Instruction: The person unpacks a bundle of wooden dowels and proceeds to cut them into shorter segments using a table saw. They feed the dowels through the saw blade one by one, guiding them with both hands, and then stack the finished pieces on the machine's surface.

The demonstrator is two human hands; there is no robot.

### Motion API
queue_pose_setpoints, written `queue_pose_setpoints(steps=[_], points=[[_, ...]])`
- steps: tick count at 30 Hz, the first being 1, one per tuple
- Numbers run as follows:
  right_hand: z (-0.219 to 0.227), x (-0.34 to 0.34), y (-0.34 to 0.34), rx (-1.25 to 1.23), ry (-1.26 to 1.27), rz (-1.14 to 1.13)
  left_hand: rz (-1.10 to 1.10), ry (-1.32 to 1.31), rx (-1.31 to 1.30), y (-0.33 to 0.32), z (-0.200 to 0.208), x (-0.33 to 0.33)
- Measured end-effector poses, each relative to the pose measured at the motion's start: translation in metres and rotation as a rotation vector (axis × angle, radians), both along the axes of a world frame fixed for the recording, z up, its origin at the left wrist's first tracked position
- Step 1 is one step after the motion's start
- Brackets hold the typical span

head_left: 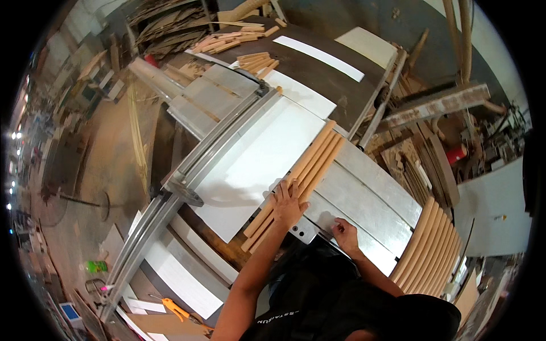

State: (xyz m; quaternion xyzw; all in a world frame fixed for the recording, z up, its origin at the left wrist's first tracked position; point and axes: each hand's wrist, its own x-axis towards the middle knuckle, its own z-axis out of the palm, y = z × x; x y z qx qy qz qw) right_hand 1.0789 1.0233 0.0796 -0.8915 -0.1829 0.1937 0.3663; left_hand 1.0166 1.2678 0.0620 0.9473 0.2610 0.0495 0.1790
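Several long rounded wooden strips (315, 161) lie side by side across the grey metal saw table (364, 193), along the edge of a white board (267, 148). My left hand (288, 206) rests on top of these strips, fingers spread over them. To its right, my right hand (344, 234) hovers over or touches the metal table near its front edge, its fingers curled; whether anything is in them cannot be made out. More wooden strips (429, 250) lie in a row on the right side.
A metal rail fence (227, 133) crosses the table on the left. Short cut wood pieces (233, 40) lie on the dark far table (318, 68), beside a white strip (318, 57). An orange air gun (175, 308) lies at lower left. Scrap wood (418, 165) is piled at right.
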Motion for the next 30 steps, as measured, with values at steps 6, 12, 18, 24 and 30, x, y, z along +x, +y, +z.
queue_pose_setpoints(steps=[6,12,18,24,30], points=[[0.003,-0.033,-0.021,0.039,0.02,-0.001,-0.032,0.008,-0.039,-0.024,-0.001,0.011],[-0.006,-0.053,-0.074,-0.017,0.049,-0.027,-0.14,0.012,-0.051,-0.083,0.007,0.035],[-0.01,-0.084,-0.123,-0.052,0.252,-0.089,-0.233,-0.014,-0.045,-0.161,0.014,0.047],[-0.04,-0.124,-0.151,0.114,0.371,-0.204,-0.313,-0.055,-0.165,-0.219,0.014,0.037],[-0.033,-0.145,-0.166,0.362,0.461,-0.491,-0.404,-0.033,-0.193,-0.239,0.01,0.018]])
